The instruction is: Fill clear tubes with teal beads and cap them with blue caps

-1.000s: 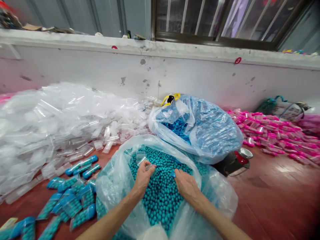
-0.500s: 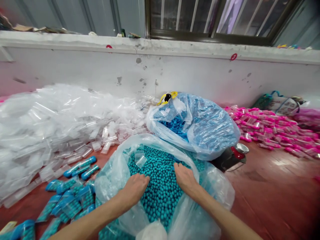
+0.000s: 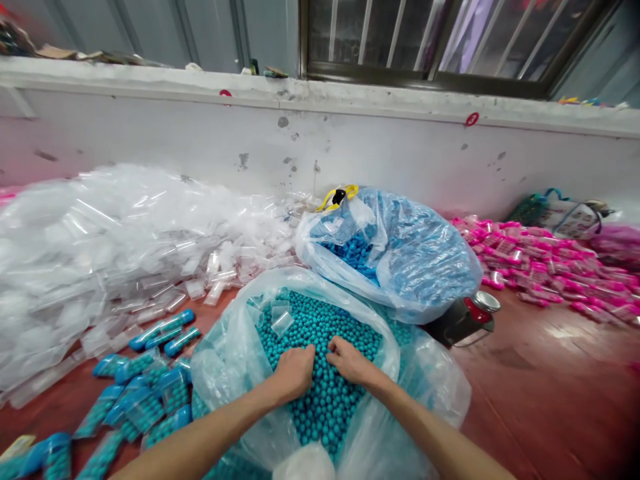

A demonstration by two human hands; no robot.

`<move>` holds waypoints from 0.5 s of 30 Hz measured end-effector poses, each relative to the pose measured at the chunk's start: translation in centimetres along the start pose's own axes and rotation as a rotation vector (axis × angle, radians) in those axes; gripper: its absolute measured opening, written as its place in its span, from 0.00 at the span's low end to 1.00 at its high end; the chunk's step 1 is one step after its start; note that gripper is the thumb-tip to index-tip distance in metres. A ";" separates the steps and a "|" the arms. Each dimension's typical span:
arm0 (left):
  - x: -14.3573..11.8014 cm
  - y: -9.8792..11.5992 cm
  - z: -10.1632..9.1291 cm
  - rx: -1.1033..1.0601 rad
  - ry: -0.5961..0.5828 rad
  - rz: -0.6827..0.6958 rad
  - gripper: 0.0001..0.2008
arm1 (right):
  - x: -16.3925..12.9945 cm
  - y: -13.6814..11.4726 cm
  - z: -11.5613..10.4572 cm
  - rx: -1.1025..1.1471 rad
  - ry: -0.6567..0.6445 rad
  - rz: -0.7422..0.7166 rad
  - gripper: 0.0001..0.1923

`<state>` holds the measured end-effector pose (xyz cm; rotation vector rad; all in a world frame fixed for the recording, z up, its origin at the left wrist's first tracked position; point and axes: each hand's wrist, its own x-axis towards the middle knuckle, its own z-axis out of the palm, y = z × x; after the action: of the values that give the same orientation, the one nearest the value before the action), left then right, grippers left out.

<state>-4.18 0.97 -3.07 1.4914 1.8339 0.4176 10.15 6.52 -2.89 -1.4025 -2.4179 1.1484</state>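
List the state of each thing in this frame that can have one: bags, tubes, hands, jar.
Teal bead bag: open, full of beads.
Blue bead bag: open at the top, filled.
Left hand: curled, resting on the teal beads.
Right hand: curled, on the beads, close beside the left.
Clear tubes: empty, heaped.
Teal tubes: filled, capped.
Pink tubes: filled, piled.
Jar: lying on its side, lid on.

Bright, even daylight; glare on the floor [image 3: 565, 333] far right of the hands. Edges bend and blur; centre stays sharp.
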 end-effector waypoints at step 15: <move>-1.2 0.8 -0.8 -1.025 -0.140 -0.094 0.16 | -2.0 0.1 -2.3 0.136 0.253 -0.097 0.10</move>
<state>-4.14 0.20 -1.61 0.6905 1.2272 0.9859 12.34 6.20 -0.81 -1.2879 -2.1662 1.0226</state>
